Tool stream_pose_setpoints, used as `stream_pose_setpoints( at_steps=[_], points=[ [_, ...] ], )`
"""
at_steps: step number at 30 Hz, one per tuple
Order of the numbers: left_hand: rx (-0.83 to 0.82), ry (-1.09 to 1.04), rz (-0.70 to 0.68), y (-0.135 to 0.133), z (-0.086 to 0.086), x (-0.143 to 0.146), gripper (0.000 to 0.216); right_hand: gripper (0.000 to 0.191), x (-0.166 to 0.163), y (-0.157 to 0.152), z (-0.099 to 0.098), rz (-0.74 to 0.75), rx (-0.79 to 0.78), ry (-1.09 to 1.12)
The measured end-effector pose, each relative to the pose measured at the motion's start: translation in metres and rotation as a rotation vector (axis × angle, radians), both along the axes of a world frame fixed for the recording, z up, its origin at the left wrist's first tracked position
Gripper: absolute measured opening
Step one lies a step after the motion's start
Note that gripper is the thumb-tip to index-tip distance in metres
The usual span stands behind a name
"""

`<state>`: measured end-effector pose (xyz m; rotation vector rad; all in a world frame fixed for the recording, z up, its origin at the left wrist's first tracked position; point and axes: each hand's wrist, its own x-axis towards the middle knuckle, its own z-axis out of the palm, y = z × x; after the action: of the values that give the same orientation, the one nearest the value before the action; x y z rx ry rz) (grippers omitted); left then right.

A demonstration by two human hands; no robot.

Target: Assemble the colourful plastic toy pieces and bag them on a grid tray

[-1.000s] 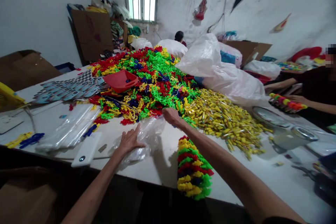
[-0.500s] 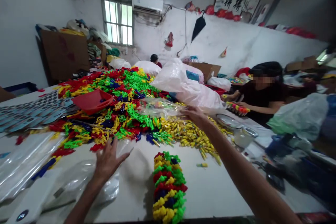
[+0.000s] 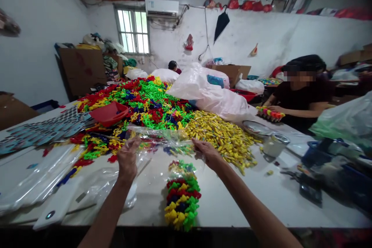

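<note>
A clear plastic bag [image 3: 162, 136] is stretched between my two hands above the table. My left hand [image 3: 128, 159] is closed on its left side, and my right hand [image 3: 205, 153] pinches its right side. Below and in front of the bag lies a block of small plastic figures [image 3: 182, 201] in red, yellow, green and blue, set in rows. The bag's lower edge overlaps the far end of this block. Behind my hands rises a big pile of loose coloured figures [image 3: 151, 97].
Yellow small pieces [image 3: 221, 135] are heaped right of the pile. A red scoop [image 3: 109, 113] rests on its left, near printed cards [image 3: 49, 128]. Flat plastic sleeves [image 3: 37, 178] lie at left. A jar [image 3: 274, 147] stands at right. Across the table sits a person [image 3: 302, 93].
My left hand has closed on the bag, having been open before. My right hand has brought the bag nearer and lower, over the block's far end. The view has shifted slightly.
</note>
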<state>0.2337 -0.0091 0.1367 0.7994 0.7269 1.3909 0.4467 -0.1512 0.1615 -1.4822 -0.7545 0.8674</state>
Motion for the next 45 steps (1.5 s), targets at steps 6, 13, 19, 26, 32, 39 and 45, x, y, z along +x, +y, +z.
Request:
stream_pose_setpoints(
  at_steps=[6,13,19,26,32,39,45],
  points=[
    [0.157,0.082,-0.136,0.009,0.037,-0.017,0.036,0.037,0.014,-0.009,0.024,0.164,-0.111,-0.355],
    [0.4,0.347,-0.807,0.005,0.077,-0.028,0.047,0.057,-0.036,0.02,0.121,0.528,0.199,-0.393],
    [0.376,0.553,-0.86,0.021,0.096,-0.045,0.034,0.02,-0.053,0.042,0.1,0.724,0.168,-0.16],
    [0.386,0.815,-1.075,0.034,0.032,-0.067,0.012,0.036,-0.016,0.03,0.061,0.129,0.294,0.049],
    [-0.075,0.341,-0.686,0.032,-0.017,-0.07,0.022,0.035,0.028,0.016,0.031,-0.069,0.185,0.074],
    [-0.171,0.231,-0.322,0.026,-0.031,-0.052,0.025,0.036,0.052,0.014,0.007,-0.218,0.127,-0.004],
    [-0.084,0.173,-0.16,0.033,-0.034,-0.045,0.042,0.046,0.057,0.003,-0.011,-0.214,0.072,-0.075]
  ],
)
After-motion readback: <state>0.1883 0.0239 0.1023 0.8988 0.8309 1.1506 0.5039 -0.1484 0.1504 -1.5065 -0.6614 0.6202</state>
